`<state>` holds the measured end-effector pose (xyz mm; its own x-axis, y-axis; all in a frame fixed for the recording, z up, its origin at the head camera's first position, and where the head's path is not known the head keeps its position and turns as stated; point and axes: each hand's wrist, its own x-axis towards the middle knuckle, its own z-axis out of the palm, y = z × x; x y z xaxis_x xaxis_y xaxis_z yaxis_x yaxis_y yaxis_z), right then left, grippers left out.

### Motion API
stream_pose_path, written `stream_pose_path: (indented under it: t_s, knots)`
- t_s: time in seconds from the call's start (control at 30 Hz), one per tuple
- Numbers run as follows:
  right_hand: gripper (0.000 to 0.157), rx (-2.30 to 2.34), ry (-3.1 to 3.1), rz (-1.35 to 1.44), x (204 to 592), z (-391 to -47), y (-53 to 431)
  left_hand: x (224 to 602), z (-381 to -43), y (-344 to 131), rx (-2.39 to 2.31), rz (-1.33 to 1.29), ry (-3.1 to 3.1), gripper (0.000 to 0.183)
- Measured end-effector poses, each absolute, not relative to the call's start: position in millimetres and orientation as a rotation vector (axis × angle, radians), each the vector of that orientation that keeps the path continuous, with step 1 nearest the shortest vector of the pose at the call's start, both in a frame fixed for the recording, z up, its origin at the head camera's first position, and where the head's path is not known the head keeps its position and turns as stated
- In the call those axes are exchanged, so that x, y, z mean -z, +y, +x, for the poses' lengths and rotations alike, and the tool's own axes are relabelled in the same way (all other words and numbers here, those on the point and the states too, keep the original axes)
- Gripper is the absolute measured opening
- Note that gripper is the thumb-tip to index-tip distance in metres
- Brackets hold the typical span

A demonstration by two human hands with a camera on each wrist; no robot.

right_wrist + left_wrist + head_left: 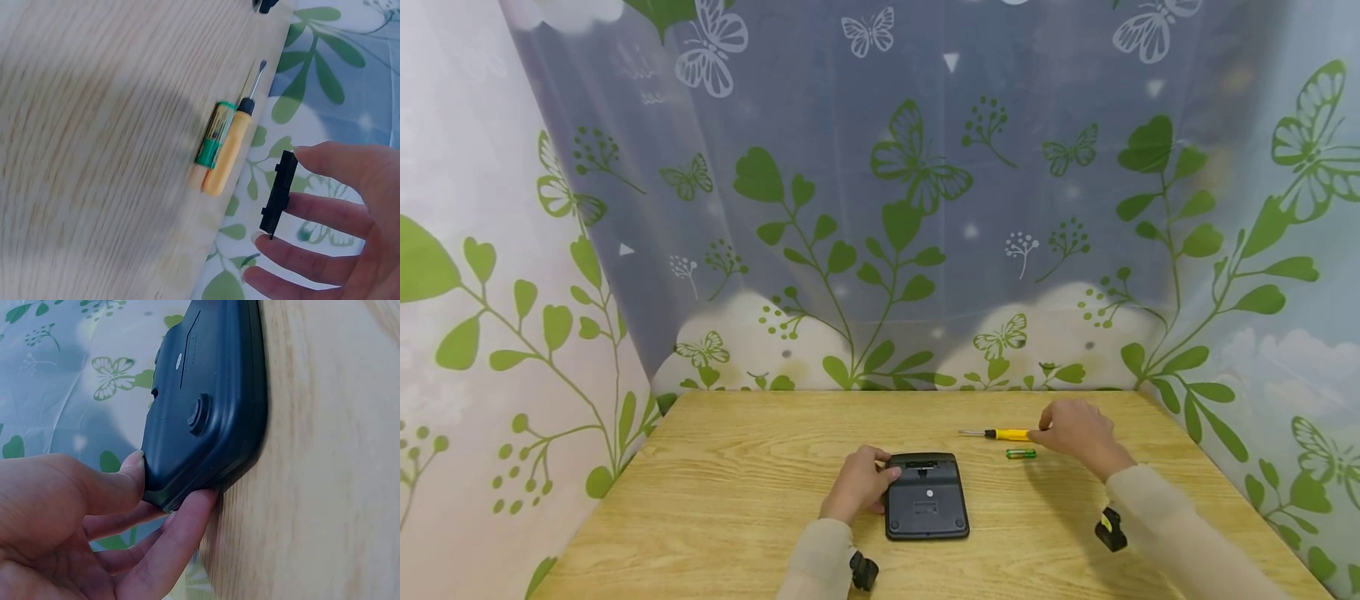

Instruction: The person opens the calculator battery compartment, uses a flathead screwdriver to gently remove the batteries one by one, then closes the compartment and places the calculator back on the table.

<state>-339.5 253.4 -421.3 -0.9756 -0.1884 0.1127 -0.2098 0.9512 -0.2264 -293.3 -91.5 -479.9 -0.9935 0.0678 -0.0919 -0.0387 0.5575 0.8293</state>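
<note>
A black calculator (927,508) lies face down on the table, its back showing, with a battery slot (922,465) near the far edge. My left hand (855,483) grips its left side, thumb on the back and fingers (197,515) at the lower edge. Over at the right, my right hand (1078,433) pinches a small black battery cover (279,194) between thumb and fingertips. The cover is hidden in the head view. Just left of that hand, a yellow screwdriver (1011,434) lies with its tip pointing left. A green battery (1021,454) rests on the near side of its handle.
The wooden table (737,500) ends at a patterned curtain (925,275) behind it, and more of the same cloth hangs on both sides. A black wrist camera (1111,530) is strapped to the right wrist, another (863,571) to the left.
</note>
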Motion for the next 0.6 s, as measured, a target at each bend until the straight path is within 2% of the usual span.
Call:
stream_pose_path:
  t_s: [0.6]
  knots:
    - [0.023, -0.322, -2.859, 0.364, 416, -320, 212, 480, -294, -91, -1.428, 0.015, 2.667, 0.041]
